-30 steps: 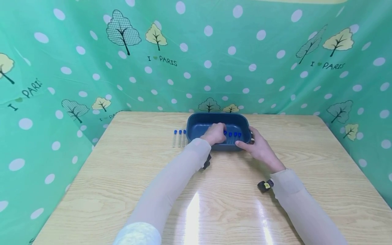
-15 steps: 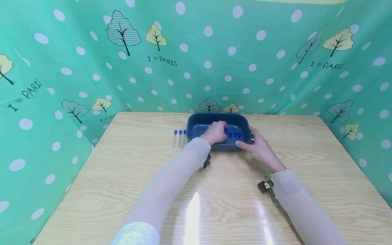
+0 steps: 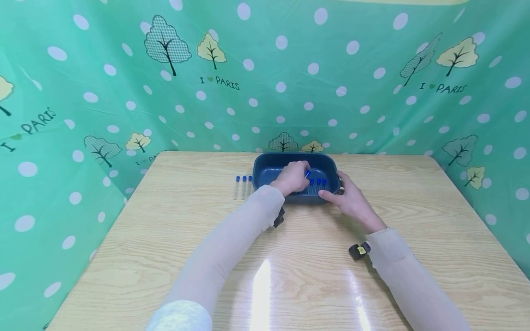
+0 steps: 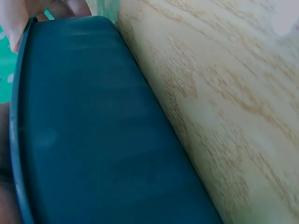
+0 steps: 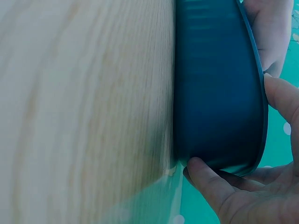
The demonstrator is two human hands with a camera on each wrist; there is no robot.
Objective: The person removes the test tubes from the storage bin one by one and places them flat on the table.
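Observation:
A dark blue plastic basin sits on the wooden table near its back edge. My left hand reaches into it over the front rim and pinches a blue-capped tube, which is tilted; most of that tube is hidden. Several thin clear tubes with blue caps lie side by side in the right part of the basin. My right hand holds the basin's right end, the thumb at the rim and the fingers against the outer wall. In the left wrist view, the basin's outer wall hides the left fingers' work.
Three clear tubes with blue caps lie on the table just left of the basin. A green dotted curtain hangs behind and along both sides of the table.
My left hand has risen slightly and moved a little to the right inside the basin. The blue-capped tube it pinches has shifted with it. My right hand and the basin stay put.

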